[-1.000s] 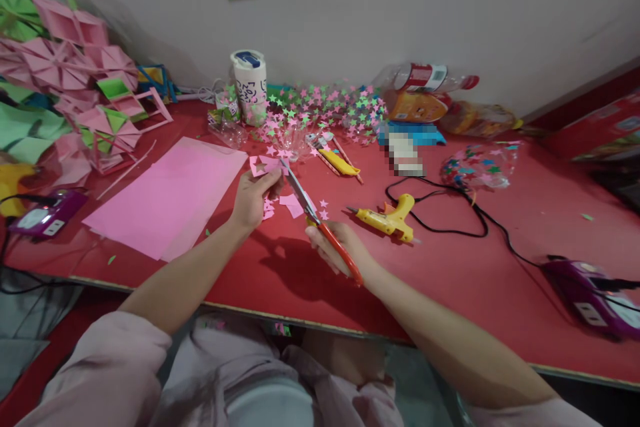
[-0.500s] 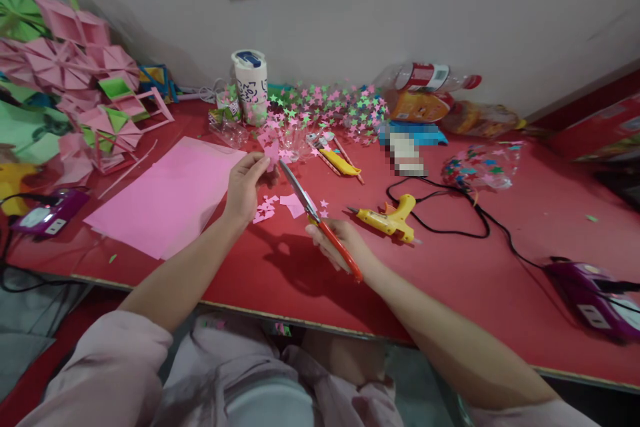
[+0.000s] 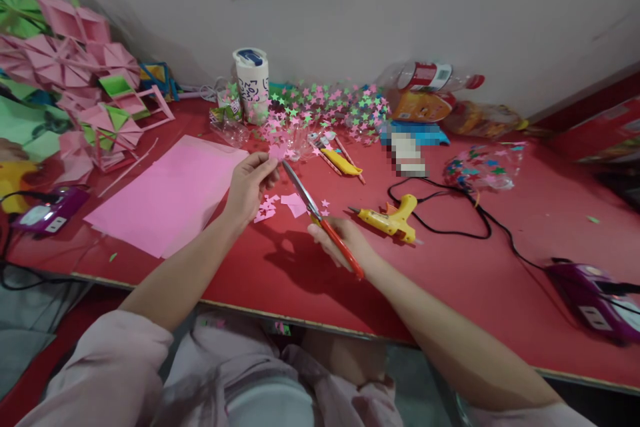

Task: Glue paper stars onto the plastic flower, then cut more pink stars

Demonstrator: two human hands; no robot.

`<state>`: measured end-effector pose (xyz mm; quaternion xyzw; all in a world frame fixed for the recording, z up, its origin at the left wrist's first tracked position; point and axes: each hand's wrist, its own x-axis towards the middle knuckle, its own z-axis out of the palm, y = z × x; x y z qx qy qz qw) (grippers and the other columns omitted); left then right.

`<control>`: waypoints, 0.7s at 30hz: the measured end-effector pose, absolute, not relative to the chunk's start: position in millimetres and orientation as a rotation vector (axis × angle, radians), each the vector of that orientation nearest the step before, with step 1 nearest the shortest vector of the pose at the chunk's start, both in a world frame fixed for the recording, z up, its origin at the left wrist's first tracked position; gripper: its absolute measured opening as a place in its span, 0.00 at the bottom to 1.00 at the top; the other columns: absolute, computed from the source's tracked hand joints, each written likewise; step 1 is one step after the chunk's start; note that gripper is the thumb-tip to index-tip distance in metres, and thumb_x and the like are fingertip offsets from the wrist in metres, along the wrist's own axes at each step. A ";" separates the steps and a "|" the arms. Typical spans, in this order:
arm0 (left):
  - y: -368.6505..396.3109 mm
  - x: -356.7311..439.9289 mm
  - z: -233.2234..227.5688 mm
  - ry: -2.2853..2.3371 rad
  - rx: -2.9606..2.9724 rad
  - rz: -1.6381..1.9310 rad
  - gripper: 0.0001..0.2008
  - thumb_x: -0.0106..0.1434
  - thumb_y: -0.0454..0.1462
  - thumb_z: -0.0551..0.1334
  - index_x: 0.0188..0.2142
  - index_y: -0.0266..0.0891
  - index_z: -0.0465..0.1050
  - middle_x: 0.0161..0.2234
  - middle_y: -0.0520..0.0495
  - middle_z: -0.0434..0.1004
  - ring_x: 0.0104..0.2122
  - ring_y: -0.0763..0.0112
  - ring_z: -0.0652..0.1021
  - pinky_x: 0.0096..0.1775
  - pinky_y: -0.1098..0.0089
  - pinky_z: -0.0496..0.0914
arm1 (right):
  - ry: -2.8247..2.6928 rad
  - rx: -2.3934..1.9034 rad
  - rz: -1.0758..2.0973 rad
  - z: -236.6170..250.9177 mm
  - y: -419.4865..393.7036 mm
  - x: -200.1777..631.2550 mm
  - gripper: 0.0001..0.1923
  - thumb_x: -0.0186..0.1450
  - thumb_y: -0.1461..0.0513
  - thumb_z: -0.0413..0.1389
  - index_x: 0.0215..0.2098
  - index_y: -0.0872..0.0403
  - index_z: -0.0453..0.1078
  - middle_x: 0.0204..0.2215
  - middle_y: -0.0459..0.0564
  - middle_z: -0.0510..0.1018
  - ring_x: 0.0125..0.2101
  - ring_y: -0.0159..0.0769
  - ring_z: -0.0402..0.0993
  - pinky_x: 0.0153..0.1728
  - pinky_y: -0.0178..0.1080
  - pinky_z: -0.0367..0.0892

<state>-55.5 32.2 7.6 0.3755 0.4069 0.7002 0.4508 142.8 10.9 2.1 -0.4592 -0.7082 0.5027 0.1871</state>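
Head view: the left hand [image 3: 249, 187] pinches a small pink paper piece [image 3: 275, 151] between thumb and fingers [image 3: 264, 163], lifted just above the bench [image 3: 280, 273]. The right hand [image 3: 336, 241] is closed round the red handles of the scissors [image 3: 314, 208], whose blades look nearly together, tips pointing up at the paper and almost touching it just right of the left fingers. Below and between the hands lie pink scraps [image 3: 280, 205] and a few cut stars. Left of the left hand lies a pink sheet [image 3: 170, 197]; beyond the fingers, a spread of pink and green stars [image 3: 325, 107] and a cup [image 3: 251, 83]. Right of the scissors lie a glue gun [image 3: 390, 217] and a yellow knife [image 3: 341, 163].

The step in hand looks like trimming a small shape from the paper. The next cut likely calls for a steady pinch, the paper turned to meet the blades, and short snips kept clear of the fingertips.
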 end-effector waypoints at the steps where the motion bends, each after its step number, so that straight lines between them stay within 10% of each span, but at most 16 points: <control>1: 31.9 -55.4 7.8 1.009 0.929 1.724 0.09 0.54 0.37 0.64 0.22 0.38 0.66 0.17 0.56 0.68 0.17 0.85 0.66 0.20 0.81 0.59 | -2.003 -1.292 1.412 2.8 10.9 142.8 0.27 0.56 0.39 0.53 0.21 0.53 0.60 0.12 0.38 0.58 0.13 0.26 0.55 0.16 0.32 0.51; 21: 29.8 -56.7 6.2 1.128 1.142 1.716 0.09 0.58 0.36 0.60 0.22 0.39 0.66 0.17 0.56 0.66 0.17 0.82 0.65 0.20 0.79 0.60 | -2.052 -1.300 1.421 2.6 12.7 144.0 0.27 0.56 0.39 0.53 0.22 0.53 0.60 0.13 0.38 0.58 0.13 0.25 0.54 0.16 0.32 0.50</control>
